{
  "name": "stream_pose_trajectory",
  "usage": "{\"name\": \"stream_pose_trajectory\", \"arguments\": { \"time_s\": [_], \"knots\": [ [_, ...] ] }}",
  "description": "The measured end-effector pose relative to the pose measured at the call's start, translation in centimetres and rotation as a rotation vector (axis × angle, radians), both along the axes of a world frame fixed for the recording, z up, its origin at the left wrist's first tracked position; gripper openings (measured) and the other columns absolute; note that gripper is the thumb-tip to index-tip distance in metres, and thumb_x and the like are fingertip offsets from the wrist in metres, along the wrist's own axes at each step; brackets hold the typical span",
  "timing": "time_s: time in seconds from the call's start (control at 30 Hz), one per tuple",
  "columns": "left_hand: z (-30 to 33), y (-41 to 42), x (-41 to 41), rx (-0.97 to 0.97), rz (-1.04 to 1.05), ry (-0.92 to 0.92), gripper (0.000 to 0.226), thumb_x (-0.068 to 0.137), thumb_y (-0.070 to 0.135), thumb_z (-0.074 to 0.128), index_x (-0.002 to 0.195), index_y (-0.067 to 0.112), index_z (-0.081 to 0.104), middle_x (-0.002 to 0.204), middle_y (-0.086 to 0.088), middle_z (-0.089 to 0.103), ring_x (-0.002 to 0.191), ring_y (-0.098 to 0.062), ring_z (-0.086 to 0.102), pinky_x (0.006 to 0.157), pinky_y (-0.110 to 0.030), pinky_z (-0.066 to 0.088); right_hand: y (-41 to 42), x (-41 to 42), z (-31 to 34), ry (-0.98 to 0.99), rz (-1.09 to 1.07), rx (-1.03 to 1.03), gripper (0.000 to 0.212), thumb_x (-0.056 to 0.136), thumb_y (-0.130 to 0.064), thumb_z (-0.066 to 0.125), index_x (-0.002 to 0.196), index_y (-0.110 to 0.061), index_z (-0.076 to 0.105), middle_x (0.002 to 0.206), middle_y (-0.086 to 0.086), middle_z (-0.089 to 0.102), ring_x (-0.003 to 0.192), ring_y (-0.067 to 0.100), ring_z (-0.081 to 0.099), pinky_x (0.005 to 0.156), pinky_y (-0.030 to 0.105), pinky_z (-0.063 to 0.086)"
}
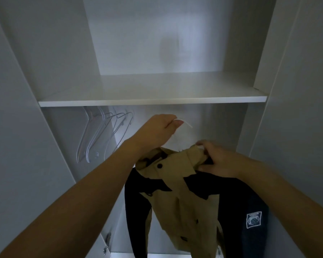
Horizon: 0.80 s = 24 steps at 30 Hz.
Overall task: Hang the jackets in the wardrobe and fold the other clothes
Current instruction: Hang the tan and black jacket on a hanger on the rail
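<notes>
A tan and black jacket [177, 198] hangs in front of me inside the open white wardrobe [151, 98]. My left hand [157, 130] is raised under the shelf and grips the white hook of a hanger [186, 124]. My right hand [219, 161] holds the jacket's tan collar together with the hanger's white end near the right shoulder. Most of the hanger is hidden inside the jacket. The rail under the shelf is out of sight.
Several empty wire hangers [101, 135] hang at the left under the shelf. Open wardrobe doors [306, 127] flank both sides, with hinges [107, 243] low on the left panel. The upper compartment above the shelf holds nothing visible.
</notes>
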<state>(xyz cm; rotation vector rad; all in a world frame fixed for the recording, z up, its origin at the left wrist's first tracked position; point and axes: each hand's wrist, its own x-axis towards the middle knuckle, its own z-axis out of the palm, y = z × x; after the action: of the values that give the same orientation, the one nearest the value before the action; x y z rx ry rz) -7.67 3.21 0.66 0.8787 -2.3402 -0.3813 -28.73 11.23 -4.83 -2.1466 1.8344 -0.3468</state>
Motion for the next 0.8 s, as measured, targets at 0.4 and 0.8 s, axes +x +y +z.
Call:
{"name": "stream_pose_trajectory", "arguments": {
  "time_s": [0.4, 0.8],
  "knots": [
    [0.5, -1.5, 2.6, 0.252, -0.01, 0.118, 0.025, 0.102, 0.023, 0.047, 0.081, 0.017, 0.057, 0.072, 0.005, 0.053, 0.063, 0.006, 0.05, 0.062, -0.011, 0.039, -2.1, 1.5, -1.0, -0.226, -0.078, -0.068, 0.028, 0.096, -0.028, 0.056, 0.076, -0.008, 0.061, 0.082, 0.01, 0.066, 0.079, 0.025, 0.064, 0.075, 0.036, 0.05],
    [-8.8, -2.2, 8.7, 0.567, 0.196, -0.137, 0.025, 0.099, 0.026, 0.049, 0.094, 0.01, 0.066, 0.094, -0.003, 0.07, 0.092, -0.022, 0.066, 0.084, -0.033, 0.05, -5.3, 1.2, -1.1, -0.212, -0.118, -0.224, 0.016, 0.089, -0.024, 0.059, 0.091, -0.01, 0.052, 0.087, 0.005, 0.061, 0.081, 0.023, 0.061, 0.075, 0.042, 0.051]
  ]
}}
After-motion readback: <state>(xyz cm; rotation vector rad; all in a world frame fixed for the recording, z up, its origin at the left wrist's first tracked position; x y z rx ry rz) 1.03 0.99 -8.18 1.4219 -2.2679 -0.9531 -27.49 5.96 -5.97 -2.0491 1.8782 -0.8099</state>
